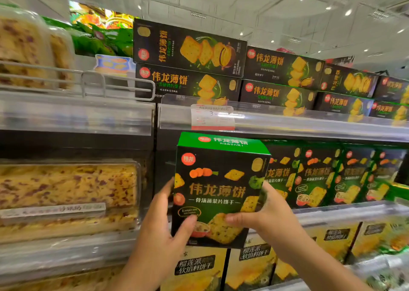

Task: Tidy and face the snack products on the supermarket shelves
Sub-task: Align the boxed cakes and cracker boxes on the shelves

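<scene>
Supermarket shelves mostly faced; left hand, right hand fingers clamping vegetable biscuit box, awaiting slotting into row.

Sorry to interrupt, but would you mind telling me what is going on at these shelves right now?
A person is facing snack stock. Both hands hold a green-topped black cardboard biscuit box upright, front panel outward, in front of the middle shelf: the left hand grips its left edge, the right hand its right edge, thumbs on the front. A row of matching black vegetable-biscuit boxes stands to its right. Stacked black boxes sit on the shelf above, yellow durian-pie boxes below.
</scene>
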Motion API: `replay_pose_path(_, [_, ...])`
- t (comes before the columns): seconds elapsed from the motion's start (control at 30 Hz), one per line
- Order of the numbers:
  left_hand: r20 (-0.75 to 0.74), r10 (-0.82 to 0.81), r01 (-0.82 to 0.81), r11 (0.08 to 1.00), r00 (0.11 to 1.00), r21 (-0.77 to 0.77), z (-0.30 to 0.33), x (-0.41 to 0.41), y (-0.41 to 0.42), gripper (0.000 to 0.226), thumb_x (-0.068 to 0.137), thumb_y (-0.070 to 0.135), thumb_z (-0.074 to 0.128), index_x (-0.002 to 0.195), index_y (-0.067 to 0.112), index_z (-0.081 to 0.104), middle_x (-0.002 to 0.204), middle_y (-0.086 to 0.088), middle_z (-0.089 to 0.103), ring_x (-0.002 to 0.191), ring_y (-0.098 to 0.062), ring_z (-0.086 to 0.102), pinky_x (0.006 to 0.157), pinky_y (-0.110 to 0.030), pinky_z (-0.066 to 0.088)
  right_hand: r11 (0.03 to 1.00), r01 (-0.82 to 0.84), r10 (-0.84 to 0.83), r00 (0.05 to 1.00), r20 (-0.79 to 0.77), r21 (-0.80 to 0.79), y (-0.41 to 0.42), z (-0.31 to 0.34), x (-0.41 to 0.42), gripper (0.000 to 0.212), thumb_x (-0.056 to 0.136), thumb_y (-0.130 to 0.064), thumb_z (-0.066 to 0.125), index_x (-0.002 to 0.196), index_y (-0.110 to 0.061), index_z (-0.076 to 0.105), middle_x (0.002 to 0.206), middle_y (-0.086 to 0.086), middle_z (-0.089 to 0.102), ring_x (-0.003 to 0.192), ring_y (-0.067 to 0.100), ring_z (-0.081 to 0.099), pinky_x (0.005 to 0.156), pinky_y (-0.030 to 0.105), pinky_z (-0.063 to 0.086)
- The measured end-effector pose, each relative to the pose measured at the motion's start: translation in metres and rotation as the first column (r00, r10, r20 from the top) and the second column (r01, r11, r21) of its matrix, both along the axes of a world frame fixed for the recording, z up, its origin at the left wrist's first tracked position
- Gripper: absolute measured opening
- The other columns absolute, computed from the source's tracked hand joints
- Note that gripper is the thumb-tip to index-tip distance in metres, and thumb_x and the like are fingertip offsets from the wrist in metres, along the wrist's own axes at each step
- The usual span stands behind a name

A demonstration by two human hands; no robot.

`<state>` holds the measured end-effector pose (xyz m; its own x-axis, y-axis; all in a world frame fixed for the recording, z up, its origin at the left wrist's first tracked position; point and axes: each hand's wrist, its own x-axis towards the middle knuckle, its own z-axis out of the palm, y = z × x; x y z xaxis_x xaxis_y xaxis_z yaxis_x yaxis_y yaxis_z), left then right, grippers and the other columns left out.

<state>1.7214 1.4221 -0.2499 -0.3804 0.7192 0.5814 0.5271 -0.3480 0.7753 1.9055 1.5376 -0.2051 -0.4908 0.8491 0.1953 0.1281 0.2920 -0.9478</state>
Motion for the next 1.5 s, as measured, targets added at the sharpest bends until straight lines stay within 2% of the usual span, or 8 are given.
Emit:
replay_pose_path(0.07, [0.015, 0.038, -0.038, 0.999, 0.999, 0.002, -0.003, -0.014, 0.005, 0.082, 0.084, 0.026, 0.071, 0.115, 0.082, 0.020, 0.122, 0.038, 0.048, 0.116, 0.018, 0.046, 0.079, -0.002, 0.044, 0.999, -0.018, 0.019, 0.999, -0.029, 0.043, 0.002, -0.005, -0.016, 0.066, 0.050, -0.019, 0.096, 0.102, -0.035, 0.059, 0.098, -0.008, 0.074, 0.089, 0.011, 0.072, 0.066, 0.023, 0.058])
replay_pose_path(0.2, [-0.006, 0.171, -0.171, 0.985, 0.985, 0.011, -0.008, -0.035, 0.022, 0.074, 0.082, 0.023, 0.073, 0.128, 0.059, 0.027, 0.115, 0.033, 0.049, 0.106, 0.021, 0.048, 0.080, -0.012, 0.042, 0.993, 0.033, -0.023, 0.996, -0.085, 0.116, 0.010, -0.018, -0.045, 0.055, 0.062, -0.014, 0.090, 0.094, -0.046, 0.060, 0.098, -0.012, 0.074, 0.089, 0.005, 0.070, 0.067, 0.020, 0.057])
replay_pose_path(0.43, [-0.078, 0.258, -0.258, 0.966, 0.963, 0.009, -0.015, -0.047, 0.048, 0.065, 0.088, 0.025, 0.067, 0.141, 0.033, 0.030, 0.123, 0.017, 0.048, 0.110, 0.005, 0.044, 0.084, -0.019, 0.040, 0.981, 0.159, -0.148, 0.983, -0.106, 0.107, 0.027, -0.031, -0.077, 0.044, 0.076, -0.016, 0.081, 0.109, -0.035, 0.060, 0.103, -0.010, 0.072, 0.096, 0.008, 0.069, 0.080, 0.039, 0.059])
replay_pose_path(0.57, [-0.052, 0.214, -0.216, 0.976, 0.975, -0.038, -0.018, -0.043, 0.062, 0.069, 0.091, 0.021, 0.065, 0.146, 0.030, 0.025, 0.125, 0.013, 0.046, 0.109, 0.004, 0.042, 0.080, -0.008, 0.036, 0.970, 0.225, -0.220, 0.974, -0.061, 0.090, 0.034, -0.034, -0.080, 0.041, 0.080, -0.017, 0.077, 0.113, -0.032, 0.059, 0.101, -0.014, 0.072, 0.095, 0.005, 0.069, 0.080, 0.034, 0.060])
replay_pose_path(0.67, [-0.099, 0.202, -0.208, 0.976, 0.974, -0.059, -0.020, -0.041, 0.069, 0.072, 0.092, 0.021, 0.063, 0.150, 0.028, 0.021, 0.136, 0.006, 0.044, 0.112, 0.003, 0.038, 0.087, -0.017, 0.039, 0.963, 0.257, -0.258, 0.966, -0.003, 0.081, 0.037, -0.041, -0.079, 0.036, 0.082, -0.019, 0.075, 0.111, -0.033, 0.058, 0.103, -0.012, 0.072, 0.098, 0.008, 0.068, 0.085, 0.037, 0.058])
replay_pose_path(1.07, [-0.293, 0.206, -0.249, 0.962, 0.934, -0.116, -0.033, -0.039, 0.074, 0.077, 0.094, 0.044, 0.050, 0.155, 0.028, 0.005, 0.146, 0.002, 0.042, 0.113, -0.017, 0.058, 0.074, -0.025, 0.049, 0.915, 0.361, -0.384, 0.917, 0.111, 0.179, 0.036, -0.058, -0.067, 0.013, 0.091, -0.037, 0.063, 0.102, -0.032, 0.059, 0.098, -0.015, 0.069, 0.094, 0.004, 0.064, 0.086, 0.034, 0.056])
replay_pose_path(1.37, [-0.356, 0.062, -0.157, 0.957, 0.933, -0.245, -0.035, -0.042, 0.069, 0.099, 0.091, 0.044, 0.059, 0.147, 0.042, -0.022, 0.156, 0.001, 0.032, 0.120, -0.020, 0.056, 0.087, -0.037, 0.054, 0.894, 0.420, -0.439, 0.892, 0.112, 0.158, 0.032, -0.056, -0.061, 0.019, 0.092, -0.038, 0.061, 0.108, -0.031, 0.056, 0.102, -0.016, 0.066, 0.099, 0.005, 0.063, 0.084, 0.030, 0.055])
replay_pose_path(1.5, [-0.317, 0.073, -0.158, 0.954, 0.946, -0.253, -0.035, -0.036, 0.065, 0.101, 0.088, 0.040, 0.065, 0.150, 0.037, -0.015, 0.158, -0.001, 0.025, 0.133, -0.021, 0.044, 0.096, -0.041, 0.049, 0.914, 0.392, -0.400, 0.914, 0.066, 0.105, 0.021, -0.057, -0.051, 0.039, 0.093, -0.031, 0.061, 0.130, -0.026, 0.051, 0.119, -0.015, 0.063, 0.111, 0.003, 0.059, 0.096, 0.034, 0.052])
